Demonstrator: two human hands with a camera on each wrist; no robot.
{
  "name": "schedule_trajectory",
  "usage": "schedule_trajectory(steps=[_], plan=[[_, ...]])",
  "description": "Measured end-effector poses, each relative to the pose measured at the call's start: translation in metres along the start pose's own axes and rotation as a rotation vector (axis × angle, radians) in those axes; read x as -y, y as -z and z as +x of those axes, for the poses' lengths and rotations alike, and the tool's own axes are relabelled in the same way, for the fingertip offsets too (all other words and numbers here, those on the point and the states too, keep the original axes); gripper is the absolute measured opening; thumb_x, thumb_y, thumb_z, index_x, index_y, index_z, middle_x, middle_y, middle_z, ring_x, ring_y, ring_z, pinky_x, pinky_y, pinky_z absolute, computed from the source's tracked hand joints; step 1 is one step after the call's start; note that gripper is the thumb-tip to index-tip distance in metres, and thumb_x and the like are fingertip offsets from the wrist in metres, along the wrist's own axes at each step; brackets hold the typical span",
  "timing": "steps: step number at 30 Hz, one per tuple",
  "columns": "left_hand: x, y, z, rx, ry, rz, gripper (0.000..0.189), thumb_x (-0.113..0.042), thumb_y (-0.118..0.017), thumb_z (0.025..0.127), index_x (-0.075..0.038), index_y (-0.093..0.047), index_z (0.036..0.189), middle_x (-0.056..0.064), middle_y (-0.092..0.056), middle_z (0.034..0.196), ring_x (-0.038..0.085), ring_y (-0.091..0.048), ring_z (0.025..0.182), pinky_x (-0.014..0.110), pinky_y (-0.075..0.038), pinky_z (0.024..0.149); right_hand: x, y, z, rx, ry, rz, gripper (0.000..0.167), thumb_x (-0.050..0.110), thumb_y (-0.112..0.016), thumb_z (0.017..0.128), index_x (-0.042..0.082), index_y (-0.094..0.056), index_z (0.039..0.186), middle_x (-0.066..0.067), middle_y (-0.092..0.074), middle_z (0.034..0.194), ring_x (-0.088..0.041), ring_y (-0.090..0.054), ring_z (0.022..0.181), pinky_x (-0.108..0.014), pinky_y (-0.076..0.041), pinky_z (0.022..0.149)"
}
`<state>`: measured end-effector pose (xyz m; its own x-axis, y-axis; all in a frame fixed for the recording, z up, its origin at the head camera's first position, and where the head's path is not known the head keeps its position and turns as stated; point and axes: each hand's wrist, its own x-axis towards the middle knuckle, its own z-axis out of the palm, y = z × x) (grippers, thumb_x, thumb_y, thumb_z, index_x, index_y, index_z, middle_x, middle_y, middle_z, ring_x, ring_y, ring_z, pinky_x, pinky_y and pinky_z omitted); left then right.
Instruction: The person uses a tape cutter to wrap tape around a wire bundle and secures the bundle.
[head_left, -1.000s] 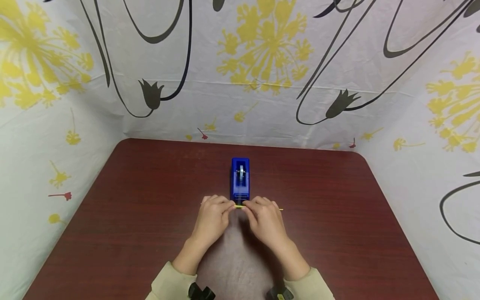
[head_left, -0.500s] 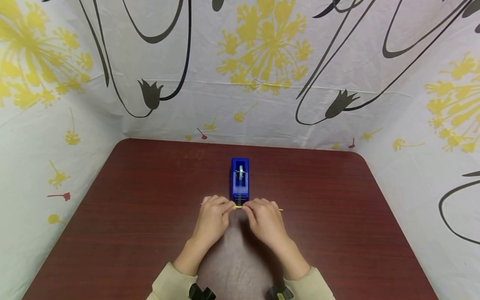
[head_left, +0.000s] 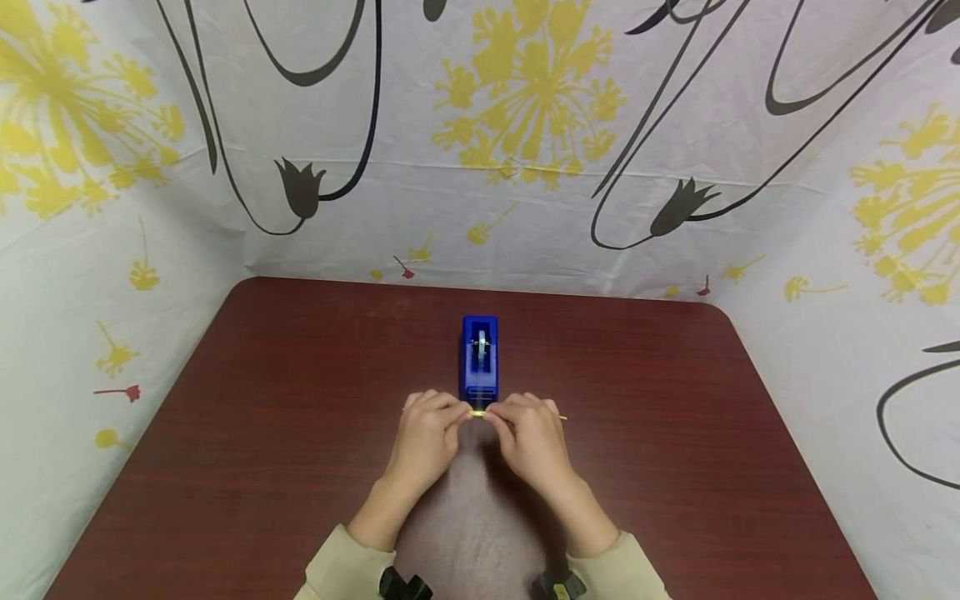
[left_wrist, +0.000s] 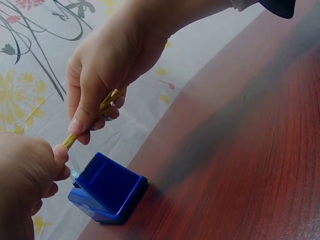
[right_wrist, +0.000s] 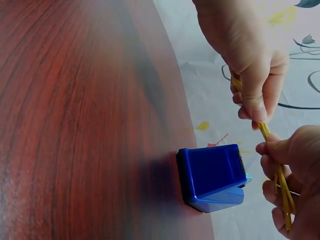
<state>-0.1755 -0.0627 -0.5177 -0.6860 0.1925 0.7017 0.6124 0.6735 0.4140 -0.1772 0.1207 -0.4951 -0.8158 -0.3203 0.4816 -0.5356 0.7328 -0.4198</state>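
Near the middle of the table, my left hand [head_left: 425,442] and right hand [head_left: 534,442] pinch a bundle of thin yellow strands [head_left: 477,413] between thumbs and fingers. A short stretch of it shows between the two thumbs. In the right wrist view, loose strand ends [right_wrist: 286,202] run down past the right hand's fingers; more yellow shows beneath the left hand. Just beyond the bundle stands a blue tape dispenser [head_left: 480,358], its toothed cutter edge [right_wrist: 241,161] toward the hands. A roll of clear tape [head_left: 482,346] sits in it. Whether tape touches the bundle is hard to tell.
The dark red-brown table [head_left: 315,358] reaches out on both sides of the hands. White cloth [head_left: 360,242] with yellow and grey flower prints hangs along its back and sides. Dark wrist devices [head_left: 405,585] show at the sleeves.
Both hands and the tape dispenser stay practically in place. Between the thumbs, the yellow bundle looks slightly paler and shinier than before.
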Motion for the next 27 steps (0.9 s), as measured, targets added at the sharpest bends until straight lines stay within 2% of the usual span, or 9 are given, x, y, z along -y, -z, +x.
schedule_trajectory(steps=[5, 17, 21, 27], plan=[[0.0, 0.001, 0.001, 0.0, 0.002, 0.034, 0.009, -0.007, -0.084, 0.08, -0.008, -0.081, 0.088, -0.001, -0.072, 0.082, 0.019, -0.064, 0.072, 0.036, -0.045, 0.066, -0.003, -0.002, -0.001, -0.028, 0.034, -0.001, 0.008, 0.019, -0.077, 0.09, 0.014, -0.08, 0.086, 0.007, -0.068, 0.076, -0.014, -0.062, 0.072, -0.037, -0.04, 0.069], [-0.001, 0.004, 0.002, 0.043, 0.009, 0.073, 0.011, -0.012, -0.086, 0.08, -0.012, -0.082, 0.09, -0.003, -0.072, 0.084, 0.018, -0.064, 0.075, 0.036, -0.046, 0.071, -0.007, -0.004, -0.002, -0.06, 0.091, -0.014, 0.006, 0.019, -0.078, 0.089, 0.013, -0.08, 0.087, 0.006, -0.068, 0.076, -0.014, -0.062, 0.072, -0.037, -0.04, 0.069], [-0.002, 0.006, 0.003, 0.092, 0.018, 0.106, 0.01, -0.015, -0.084, 0.083, -0.014, -0.081, 0.092, -0.004, -0.073, 0.086, 0.016, -0.064, 0.077, 0.036, -0.046, 0.074, -0.008, -0.004, -0.002, -0.063, 0.104, -0.017, 0.006, 0.019, -0.077, 0.089, 0.013, -0.08, 0.087, 0.006, -0.068, 0.076, -0.015, -0.062, 0.072, -0.038, -0.04, 0.069], [-0.005, 0.011, 0.007, 0.212, 0.046, 0.153, 0.009, -0.02, -0.077, 0.091, -0.015, -0.079, 0.098, -0.005, -0.074, 0.092, 0.015, -0.065, 0.081, 0.038, -0.045, 0.08, -0.009, -0.003, -0.001, -0.063, 0.11, -0.026, 0.006, 0.018, -0.078, 0.088, 0.013, -0.08, 0.087, 0.005, -0.068, 0.077, -0.015, -0.062, 0.072, -0.038, -0.04, 0.069]])
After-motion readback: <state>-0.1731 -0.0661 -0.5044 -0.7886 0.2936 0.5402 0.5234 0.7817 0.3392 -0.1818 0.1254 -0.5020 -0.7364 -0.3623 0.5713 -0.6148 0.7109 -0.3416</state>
